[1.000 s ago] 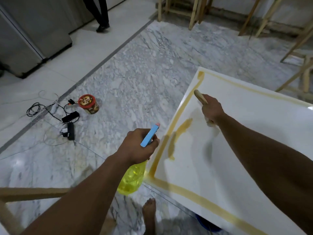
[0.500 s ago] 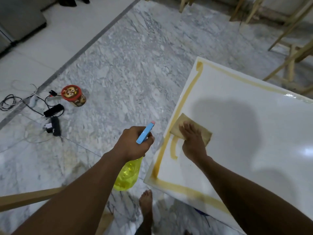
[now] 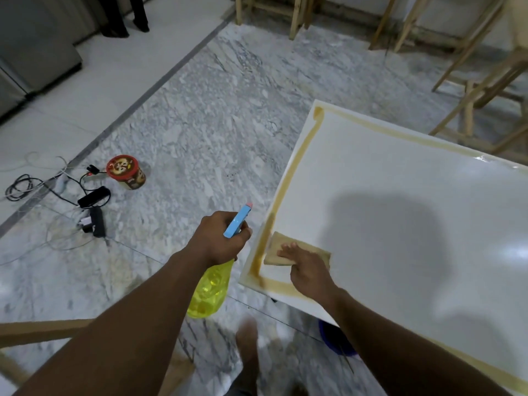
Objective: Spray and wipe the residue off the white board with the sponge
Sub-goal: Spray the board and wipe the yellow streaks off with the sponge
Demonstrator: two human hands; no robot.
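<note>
On the board, sponge near edge

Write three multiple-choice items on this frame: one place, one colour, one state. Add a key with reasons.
1. Where is the sponge?
A) on the white board, near its left edge
B) in the left hand
C) under the spray bottle

2. What colour is the spray bottle's body?
A) red
B) yellow
C) white

3. How is the right hand?
A) fingers flat, pressing the sponge
B) a fist holding nothing
C) lifted off the board

Key:
1 A: the sponge lies flat on the board beside the residue band.
2 B: a translucent yellow body hangs below the left hand.
3 A: straight fingers rest on top of the sponge.
</note>
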